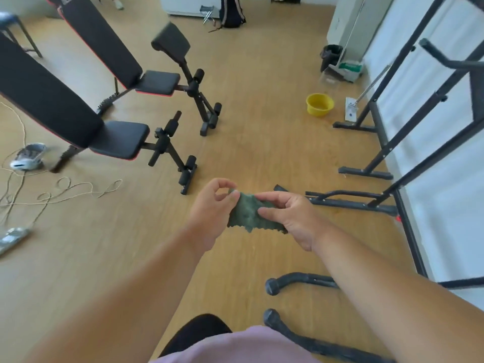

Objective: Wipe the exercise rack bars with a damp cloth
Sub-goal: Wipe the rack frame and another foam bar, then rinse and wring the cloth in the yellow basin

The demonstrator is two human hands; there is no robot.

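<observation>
Both our hands pinch the green cloth (251,213) above the wood floor (262,127): left hand (212,208) w/ thumb + fingertips curled on its left edge, right hand (293,216) gripping the right end. Black rack bars (387,150) stand along the floor's right edge by the wall, apart from the cloth. Yellow bowl (319,104) sits near the rack's far foot; two benches (117,137) on the floor's left side.

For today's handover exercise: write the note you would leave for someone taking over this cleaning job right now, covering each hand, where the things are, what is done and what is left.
Left hand: pinching the left edge of the green cloth.
Right hand: holding the cloth's right side; cloth stretched between both hands, in the air.
Rack bars: standing to the right by the wall, untouched by the cloth now.
Yellow bowl: on the floor near the rack's far foot.
Done: cloth in hand.
Left: wipe the bars; whether any are wiped already cannot be told.
</observation>
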